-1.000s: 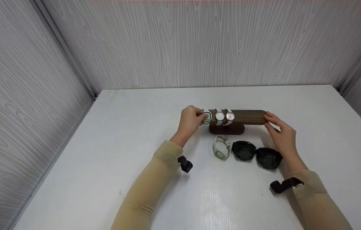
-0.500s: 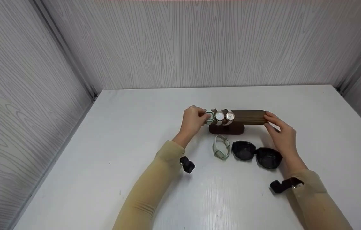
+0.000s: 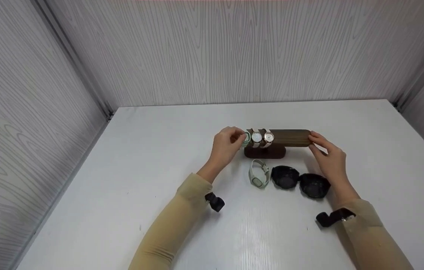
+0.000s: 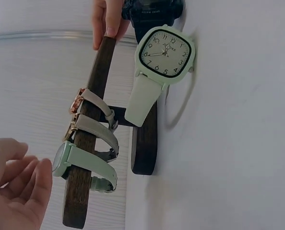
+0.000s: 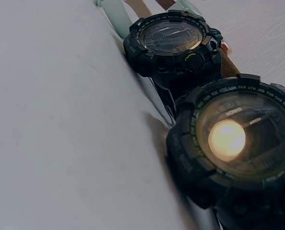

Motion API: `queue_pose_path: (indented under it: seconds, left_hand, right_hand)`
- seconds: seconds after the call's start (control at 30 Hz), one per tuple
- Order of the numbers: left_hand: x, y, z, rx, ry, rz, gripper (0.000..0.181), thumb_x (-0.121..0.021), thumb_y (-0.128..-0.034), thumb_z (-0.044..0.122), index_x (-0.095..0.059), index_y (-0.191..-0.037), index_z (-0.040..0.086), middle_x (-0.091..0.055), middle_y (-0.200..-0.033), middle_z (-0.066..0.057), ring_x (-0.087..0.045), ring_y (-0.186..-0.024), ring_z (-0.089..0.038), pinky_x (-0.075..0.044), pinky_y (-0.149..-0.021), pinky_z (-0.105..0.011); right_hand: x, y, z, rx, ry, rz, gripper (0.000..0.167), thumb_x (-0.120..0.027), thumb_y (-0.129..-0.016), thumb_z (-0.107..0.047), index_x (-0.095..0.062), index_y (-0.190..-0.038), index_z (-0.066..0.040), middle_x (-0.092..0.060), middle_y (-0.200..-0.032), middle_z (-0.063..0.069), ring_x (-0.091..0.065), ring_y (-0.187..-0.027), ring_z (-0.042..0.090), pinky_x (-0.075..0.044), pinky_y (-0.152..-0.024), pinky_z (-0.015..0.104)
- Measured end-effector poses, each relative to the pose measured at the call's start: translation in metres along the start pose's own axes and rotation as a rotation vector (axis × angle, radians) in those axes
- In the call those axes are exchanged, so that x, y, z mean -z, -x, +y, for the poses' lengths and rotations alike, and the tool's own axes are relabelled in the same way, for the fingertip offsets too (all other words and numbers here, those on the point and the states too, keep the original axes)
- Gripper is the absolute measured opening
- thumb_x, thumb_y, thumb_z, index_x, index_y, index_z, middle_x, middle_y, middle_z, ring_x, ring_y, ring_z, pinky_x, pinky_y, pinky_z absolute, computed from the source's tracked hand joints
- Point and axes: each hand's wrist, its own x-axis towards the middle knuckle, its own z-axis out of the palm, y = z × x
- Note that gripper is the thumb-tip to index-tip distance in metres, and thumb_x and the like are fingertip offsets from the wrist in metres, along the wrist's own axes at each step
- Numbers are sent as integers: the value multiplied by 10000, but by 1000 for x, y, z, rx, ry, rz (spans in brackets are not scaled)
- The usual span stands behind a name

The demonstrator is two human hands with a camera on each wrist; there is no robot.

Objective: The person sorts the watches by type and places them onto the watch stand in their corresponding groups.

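Observation:
A dark wooden bar (image 3: 290, 138) on a reddish-brown base (image 3: 265, 152) carries a mint-green watch (image 4: 87, 158) at its left end and two pale-strapped watches (image 3: 256, 137) (image 3: 268, 137) beside it. My left hand (image 3: 226, 147) is at that end; in the left wrist view the hand (image 4: 17, 189) has loosely bent fingers, holds nothing, and its fingertips lie close beside the green watch's face. With thumb and fingers my right hand (image 3: 332, 160) pinches the bar's right end. The right wrist view does not show that hand.
In front of the base, another mint-green watch (image 3: 257, 182) lies on the white table (image 3: 152, 150), with two black watches (image 3: 285, 177) (image 3: 314, 186) to its right. Grey wood-patterned panels (image 3: 212, 52) stand behind and at both sides.
The green watch on the bar has slid right, closer to the two pale-strapped watches. My left hand moved right with it, then let go and drew back slightly. My right hand has kept its grip.

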Motion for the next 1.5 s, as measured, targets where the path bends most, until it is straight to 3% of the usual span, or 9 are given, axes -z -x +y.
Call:
queue_pose_path:
  seconds: [0.17, 0.3, 0.47, 0.6, 0.73, 0.97, 1.13, 1.3, 1.5]
  left_hand:
    - [-3, 12, 3, -111, -13, -280, 136, -656, -924, 177, -712, -966, 61, -631, -924, -8, -576, -825, -88, -504, -714, -187]
    - [-10, 19, 4, -198, -53, -509, 177, -683, -900, 142, -701, -1014, 8, -649, -973, -71, -600, -893, -161, -517, -777, -225]
    - [-15, 23, 3, -255, -167, -642, 239, -723, -864, 136, -698, -1059, 0, -659, -1044, -78, -601, -987, -207, -493, -848, -219]
    - [-17, 24, 0, -264, -242, -670, 240, -736, -844, 134, -712, -1056, 25, -671, -1040, -51, -610, -971, -168, -478, -832, -176]
    - [-18, 25, -1, -236, -256, -703, 252, -768, -817, 144, -717, -1040, 38, -678, -1030, -34, -619, -947, -125, -478, -821, -157]
    - [-20, 25, -5, -275, -324, -753, 184, -753, -793, 46, -727, -975, 62, -678, -925, 14, -587, -845, -77, -465, -770, -152]
    - [-20, 25, -5, -273, -330, -749, 122, -719, -807, 17, -729, -917, 68, -647, -836, 47, -536, -755, -57, -454, -706, -162]
    - [-17, 28, -2, -237, -225, -688, 117, -741, -832, 90, -742, -946, 65, -692, -890, 22, -564, -793, -33, -464, -734, -144]
    - [-2, 29, 4, -84, 13, -616, 149, -715, -861, 90, -711, -995, 24, -702, -919, -32, -593, -813, -40, -487, -729, -176]
  right_hand:
    - [0, -2, 1, 5, 3, 8, 305, -647, -919, -110, -661, -1223, -97, -571, -1327, 3, -502, -1235, 170, -470, -881, 135]
    - [0, -1, 1, 2, 16, 8, 306, -645, -920, -110, -660, -1225, -96, -570, -1329, -2, -507, -1230, 168, -471, -882, 138]
    - [-1, 0, 2, -7, 22, 1, 306, -643, -922, -116, -658, -1227, -90, -565, -1336, -5, -518, -1218, 156, -472, -879, 137]
    - [-2, 0, 2, -2, 15, 9, 298, -648, -917, -101, -662, -1212, -66, -572, -1327, 15, -530, -1203, 148, -470, -872, 125]
    - [-2, 0, 3, 5, 20, 19, 294, -654, -912, -92, -668, -1204, -65, -578, -1319, 10, -539, -1181, 95, -469, -860, 112]
    - [-1, -1, 3, 2, 7, 14, 301, -653, -913, -101, -667, -1213, -82, -574, -1324, 16, -527, -1197, 89, -469, -866, 117]
    - [-1, -1, 3, 17, -2, 21, 295, -652, -911, -85, -673, -1205, -82, -583, -1313, 23, -531, -1191, 82, -465, -861, 107]
    - [-1, 0, 2, 12, 3, 17, 294, -647, -915, -93, -671, -1208, -88, -579, -1318, 15, -532, -1187, 79, -466, -860, 108]
    - [0, 1, -1, 4, 11, 4, 312, -651, -915, -105, -660, -1227, -101, -562, -1338, 19, -527, -1208, 159, -471, -865, 121]
